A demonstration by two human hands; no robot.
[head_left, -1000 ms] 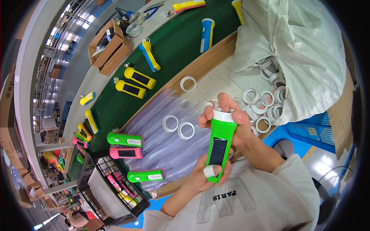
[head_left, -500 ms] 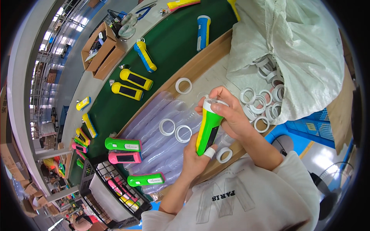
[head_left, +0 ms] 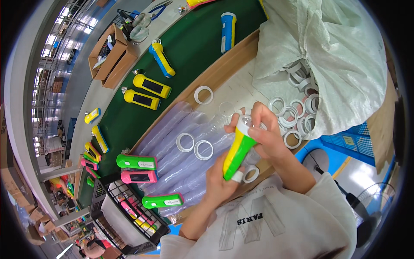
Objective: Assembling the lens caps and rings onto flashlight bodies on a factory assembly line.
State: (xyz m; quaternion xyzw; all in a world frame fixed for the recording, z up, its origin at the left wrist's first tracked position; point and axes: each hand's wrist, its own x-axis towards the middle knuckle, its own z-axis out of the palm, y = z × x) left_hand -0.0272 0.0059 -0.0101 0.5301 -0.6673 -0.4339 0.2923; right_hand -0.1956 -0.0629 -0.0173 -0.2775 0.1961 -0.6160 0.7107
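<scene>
A green and yellow flashlight [head_left: 239, 153] with a white ring round its head is tilted up between my hands. My left hand [head_left: 219, 178] wraps round its lower end, with a white band on one finger. The fingers of my right hand [head_left: 263, 129] close round the white ring [head_left: 244, 125] at the head. Left of my hands, two loose white rings [head_left: 185, 142] lie on stacked clear plastic sleeves [head_left: 172, 164], and another white ring [head_left: 203, 95] rests beyond them. One more white ring [head_left: 251, 174] lies beside my left wrist.
A white woven sack [head_left: 323, 52] spills several white rings at the right. Beyond the wooden edge, a green belt [head_left: 189, 56] carries several flashlights, including yellow ones [head_left: 151, 86]. Green and pink flashlights [head_left: 137, 162] lie by the sleeves. A black crate [head_left: 125, 216] stands lower left; a cardboard box [head_left: 113, 56] sits far left.
The flashlight has turned about its length, so more yellow and less of its dark panel shows. My right fingers have shifted round the head.
</scene>
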